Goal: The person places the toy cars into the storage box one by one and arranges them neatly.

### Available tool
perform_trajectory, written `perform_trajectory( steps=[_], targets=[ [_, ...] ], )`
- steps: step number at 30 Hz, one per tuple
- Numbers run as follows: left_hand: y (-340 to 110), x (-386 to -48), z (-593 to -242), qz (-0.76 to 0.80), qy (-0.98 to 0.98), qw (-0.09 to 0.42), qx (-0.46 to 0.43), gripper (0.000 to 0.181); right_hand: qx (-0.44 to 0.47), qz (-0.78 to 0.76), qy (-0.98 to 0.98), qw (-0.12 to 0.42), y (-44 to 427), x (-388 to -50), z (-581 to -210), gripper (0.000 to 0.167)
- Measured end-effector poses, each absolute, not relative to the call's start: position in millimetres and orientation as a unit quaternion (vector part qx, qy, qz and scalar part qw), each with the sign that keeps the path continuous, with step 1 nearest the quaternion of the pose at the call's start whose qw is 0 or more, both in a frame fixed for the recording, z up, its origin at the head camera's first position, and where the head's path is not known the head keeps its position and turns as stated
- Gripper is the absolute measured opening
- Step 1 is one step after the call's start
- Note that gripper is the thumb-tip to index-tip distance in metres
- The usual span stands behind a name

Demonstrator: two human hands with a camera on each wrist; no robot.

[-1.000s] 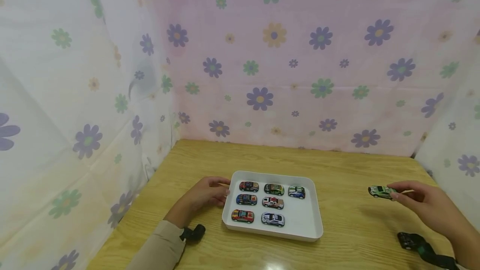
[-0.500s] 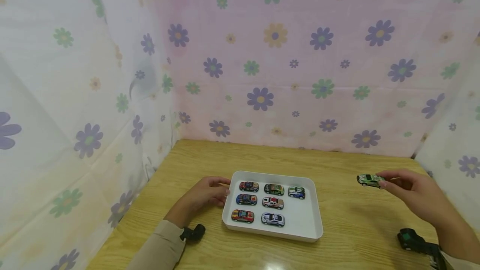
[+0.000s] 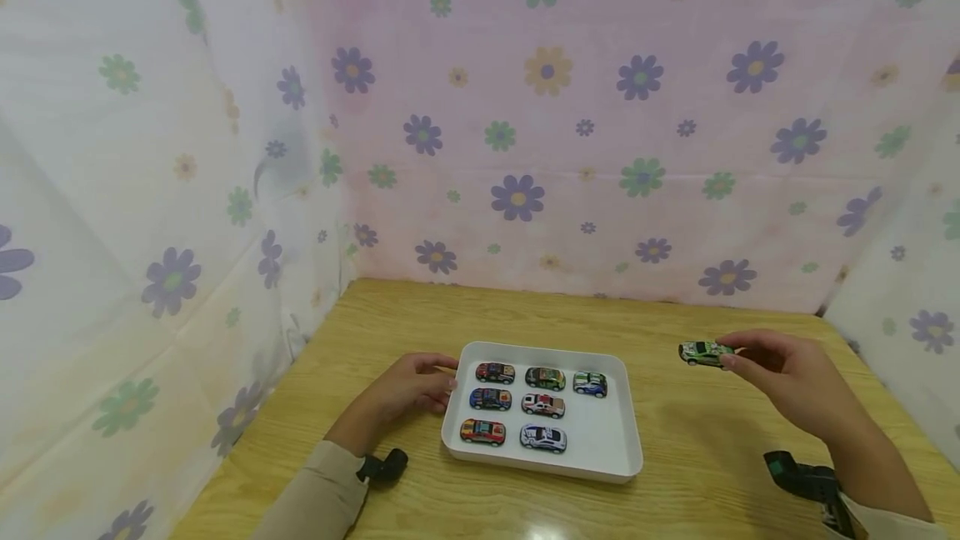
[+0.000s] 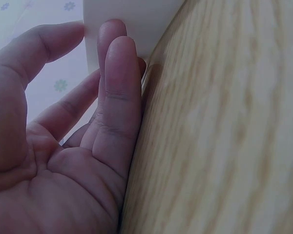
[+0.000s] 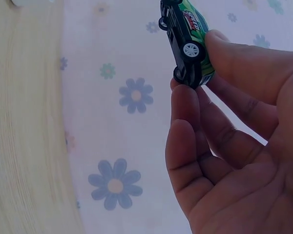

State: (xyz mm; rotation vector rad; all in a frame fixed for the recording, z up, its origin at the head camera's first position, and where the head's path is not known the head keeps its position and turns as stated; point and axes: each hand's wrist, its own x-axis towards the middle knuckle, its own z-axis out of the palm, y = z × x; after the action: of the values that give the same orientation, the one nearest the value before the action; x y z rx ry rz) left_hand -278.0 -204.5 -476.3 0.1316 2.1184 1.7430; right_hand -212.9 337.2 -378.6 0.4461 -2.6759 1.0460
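Observation:
My right hand [image 3: 795, 383] pinches a green toy car [image 3: 703, 353] by its rear end, in the air right of the white tray [image 3: 606, 438]. In the right wrist view the car's dark underside and white-hubbed wheels show, with the thumb [image 5: 239, 56] against its side. Several toy cars stand in the tray, among them a red one [image 3: 483, 432], a white one [image 3: 543, 438] and a blue-white-green one [image 3: 590, 384]. At the tray's left wall my left hand [image 3: 405, 394] rests on the table, its fingers [image 4: 121, 73] loosely extended against the wall.
The tray stands on a wood-grain table [image 3: 570, 315]. Flowered cloth [image 3: 585, 148] hangs at the back and both sides. A dark wrist-worn camera [image 3: 384, 467] sits under the left wrist, and another [image 3: 798, 477] under the right one.
The right hand has carried the green toy car leftward toward the tray and slightly up. My left hand, the tray and the cars in it have stayed in place.

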Motion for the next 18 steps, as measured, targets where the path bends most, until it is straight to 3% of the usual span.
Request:
perform_trajectory(
  steps=[18],
  targets=[
    [-207.9,-278.8,-477.7,0.627,0.75,0.202,0.06,0.051,0.143,0.364,-0.916,0.094,292.3,-214.1,-382.2,0.027]
  ],
)
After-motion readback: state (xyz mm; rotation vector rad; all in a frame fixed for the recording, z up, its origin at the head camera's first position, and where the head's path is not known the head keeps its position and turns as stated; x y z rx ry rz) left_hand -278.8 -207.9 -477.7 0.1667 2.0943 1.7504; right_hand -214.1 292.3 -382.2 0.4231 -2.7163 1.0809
